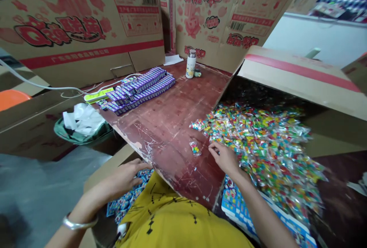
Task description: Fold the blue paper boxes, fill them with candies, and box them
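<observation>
My right hand (225, 158) hovers by the left edge of a heap of small clear candy packets (258, 137). Its fingers are loosely bent, a small dark gap shows between thumb and forefinger, and no packet is visible in them. One single candy packet (195, 148) lies apart on the red-brown tabletop (172, 125), just left of that hand. My left hand (129, 175) is held over a carton of small blue printed packets (129, 194) below the table edge. Its fingers are stretched out, and nothing shows in them.
Purple small boxes (143, 87) stand in rows at the back left, near a yellow-green strip (99, 95). Behind are a white bottle (190, 64) and large cartons (86, 22). A tipped carton (295, 75) surrounds the heap. Blue printed sheets (237, 206) lie under my right forearm.
</observation>
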{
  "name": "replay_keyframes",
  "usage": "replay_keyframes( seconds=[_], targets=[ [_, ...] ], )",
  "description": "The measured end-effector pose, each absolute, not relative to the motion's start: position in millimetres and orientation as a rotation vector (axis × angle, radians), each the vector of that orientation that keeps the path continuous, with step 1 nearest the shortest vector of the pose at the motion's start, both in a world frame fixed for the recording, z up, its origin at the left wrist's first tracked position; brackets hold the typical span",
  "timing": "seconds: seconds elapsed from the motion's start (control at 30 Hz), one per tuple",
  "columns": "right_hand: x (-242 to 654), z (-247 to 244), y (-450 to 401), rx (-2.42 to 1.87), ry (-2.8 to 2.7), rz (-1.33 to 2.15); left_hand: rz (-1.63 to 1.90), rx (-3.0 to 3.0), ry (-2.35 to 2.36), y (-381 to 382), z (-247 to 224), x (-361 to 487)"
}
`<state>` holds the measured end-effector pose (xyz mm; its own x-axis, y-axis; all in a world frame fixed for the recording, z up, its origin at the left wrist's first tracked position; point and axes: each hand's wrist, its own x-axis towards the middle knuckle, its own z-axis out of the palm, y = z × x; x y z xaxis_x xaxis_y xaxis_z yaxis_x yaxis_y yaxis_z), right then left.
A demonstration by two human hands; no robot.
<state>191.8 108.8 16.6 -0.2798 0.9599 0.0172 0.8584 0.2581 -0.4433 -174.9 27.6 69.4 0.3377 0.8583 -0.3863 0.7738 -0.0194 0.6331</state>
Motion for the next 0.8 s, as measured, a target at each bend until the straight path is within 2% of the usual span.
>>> replay_keyframes(
  seconds=[0.2,0.37,0.6,0.8],
  targets=[
    [217,33,88,-1.837,-2.422,0.464,0.29,1.802,1.37,28,50,-125],
    [272,35,11,-2.063,-2.173,0.285,0.386,1.903,1.059,31,28,-62],
    [341,3,-114,-2.386,-1.456,-0.199,0.385,2.336,0.352,41,7,50],
    [353,-38,-158,-2.569,-1.248,-0.131,0.29,2.634,-0.019,38,-10,122]
  ],
)
